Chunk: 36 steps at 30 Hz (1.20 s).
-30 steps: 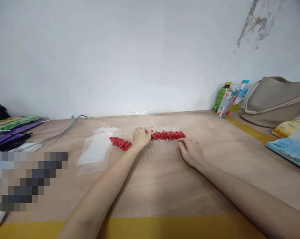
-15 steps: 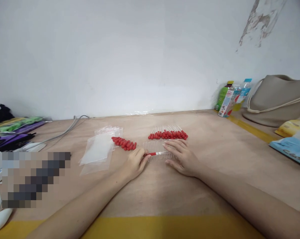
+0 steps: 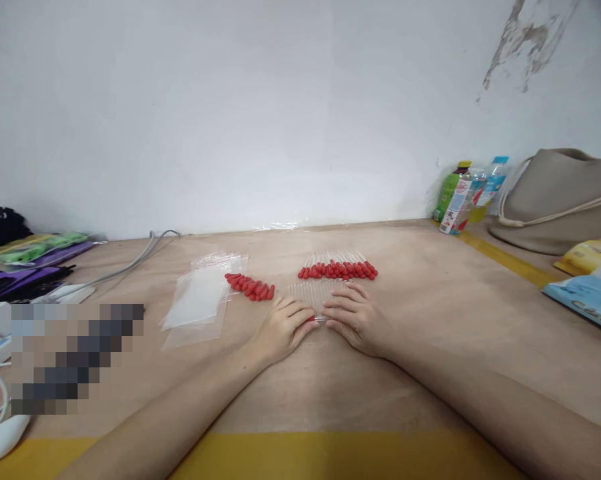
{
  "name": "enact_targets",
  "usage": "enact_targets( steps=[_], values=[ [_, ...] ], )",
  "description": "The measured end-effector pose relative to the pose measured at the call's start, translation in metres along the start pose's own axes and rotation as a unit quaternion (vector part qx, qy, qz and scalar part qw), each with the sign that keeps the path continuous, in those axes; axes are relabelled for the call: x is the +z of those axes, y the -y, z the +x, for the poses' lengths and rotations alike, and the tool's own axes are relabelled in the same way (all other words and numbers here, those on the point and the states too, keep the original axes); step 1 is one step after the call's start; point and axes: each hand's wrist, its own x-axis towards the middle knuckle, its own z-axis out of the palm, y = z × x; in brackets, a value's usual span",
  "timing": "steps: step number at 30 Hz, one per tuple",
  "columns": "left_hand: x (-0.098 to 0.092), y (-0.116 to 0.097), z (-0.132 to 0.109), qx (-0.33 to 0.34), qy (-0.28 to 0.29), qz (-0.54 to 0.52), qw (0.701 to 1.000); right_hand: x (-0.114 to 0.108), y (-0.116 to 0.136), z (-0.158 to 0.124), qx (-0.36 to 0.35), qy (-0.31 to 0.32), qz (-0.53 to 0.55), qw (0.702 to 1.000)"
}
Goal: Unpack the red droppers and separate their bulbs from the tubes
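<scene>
My left hand (image 3: 287,328) is closed around a dropper's red rubber bulb, of which only a small end shows. My right hand (image 3: 356,319) has its fingers at the clear tube of the same dropper (image 3: 321,319), which lies level between the two hands. Under and behind the fingers is a row of clear tubes (image 3: 310,291) laid side by side, partly covered by both hands. Beyond it, finished-looking droppers with red bulbs (image 3: 338,269) lie in a row, bulbs toward me. Loose red rubber bulbs (image 3: 250,287) are heaped left of the tubes.
Clear zip bags (image 3: 195,300) lie left of the bulbs. Cables (image 3: 135,263), packets (image 3: 40,250) and a blurred-out patch (image 3: 75,360) are at the left. Bottles (image 3: 468,197), a grey bag (image 3: 555,200) and a blue pack (image 3: 585,300) stand or lie at the right.
Both hands have come nearer to me with the dropper. My left hand has shifted right toward the right hand, and its fingers now cover most of the red bulb.
</scene>
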Motion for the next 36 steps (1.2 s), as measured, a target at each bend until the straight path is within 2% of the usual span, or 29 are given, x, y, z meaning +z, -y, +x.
enact_targets(
  steps=[5,11,18,32,34,36],
  values=[
    [0.001,-0.001,-0.001,0.016,-0.013,-0.001,1.000,0.009,-0.003,-0.001,-0.027,-0.003,0.043,0.999],
    [-0.003,-0.004,0.001,0.048,0.001,0.005,0.999,0.013,-0.004,-0.002,-0.054,0.006,0.116,0.992],
    [-0.007,-0.005,0.000,0.030,0.049,0.020,0.998,0.012,-0.004,-0.005,-0.066,-0.009,0.106,0.992],
    [-0.008,-0.003,-0.003,0.055,0.047,0.019,0.997,0.005,-0.010,-0.012,-0.125,-0.030,0.085,0.988],
    [-0.010,0.001,-0.006,0.040,0.033,0.018,0.999,-0.002,-0.015,-0.014,-0.116,-0.030,0.086,0.989],
    [-0.014,0.008,-0.009,0.005,0.000,0.029,1.000,-0.009,-0.023,-0.016,-0.052,-0.054,0.080,0.994]
  ],
)
